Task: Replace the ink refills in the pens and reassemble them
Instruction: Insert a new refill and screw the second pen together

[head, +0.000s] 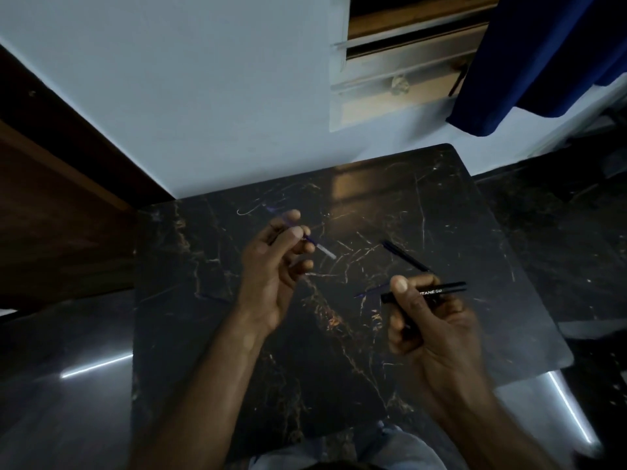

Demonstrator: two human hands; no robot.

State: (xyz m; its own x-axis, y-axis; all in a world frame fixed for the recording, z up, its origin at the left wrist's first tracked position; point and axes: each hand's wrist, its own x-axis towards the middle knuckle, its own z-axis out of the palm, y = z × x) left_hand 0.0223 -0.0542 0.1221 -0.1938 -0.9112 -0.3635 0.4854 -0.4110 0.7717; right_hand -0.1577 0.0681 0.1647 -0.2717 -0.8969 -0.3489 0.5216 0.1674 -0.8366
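Note:
My left hand [278,262] is raised over the dark marble table [237,385] and pinches a thin ink refill [320,248], blue along its length with a pale end pointing right. My right hand [427,327] grips a black pen barrel [441,289] with white lettering, held level. A second blue refill [371,291] sticks out leftward near that barrel; I cannot tell whether it is held or lying on the table. Another dark pen [405,255] lies on the table just beyond my right hand.
A thin curled wire-like piece [247,212] rests near the table's far edge. Behind the table is a white wall, with a window frame [400,79] and a blue curtain [529,62] at the upper right. A dark wooden door [51,205] stands at the left.

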